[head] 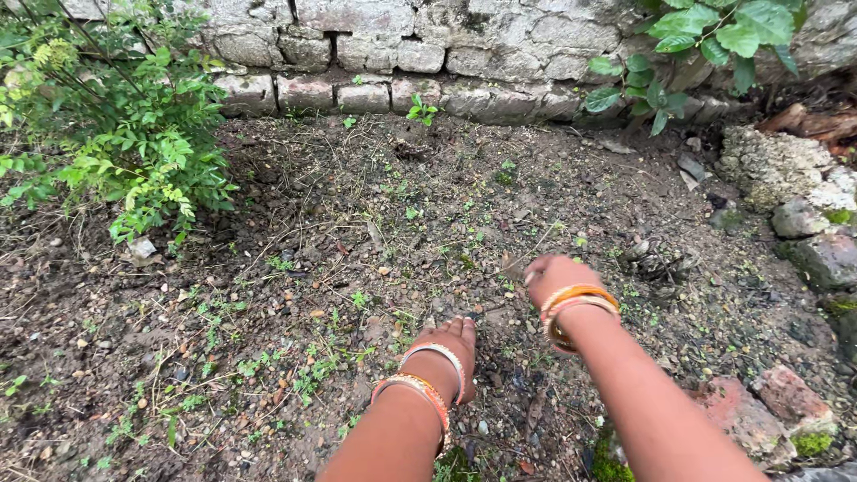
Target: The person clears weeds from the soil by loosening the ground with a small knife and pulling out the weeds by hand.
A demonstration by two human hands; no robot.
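Both my hands reach down to a patch of bare brown soil [357, 232] dotted with tiny green weeds. My left hand [453, 339] presses on the ground with its fingers curled into the dirt, and whether it grips anything is hidden. My right hand [552, 274] is a little farther out, fingers bent down onto the soil near a thin dry stem, its fingertips hidden. Both wrists carry orange and silver bangles [577, 303].
An old brick and stone wall [402, 62] runs along the far edge. A leafy shrub [116, 134] stands at the left, broad-leaved plants [705, 45] at the top right. Mossy stones and brick pieces [786, 223] line the right side.
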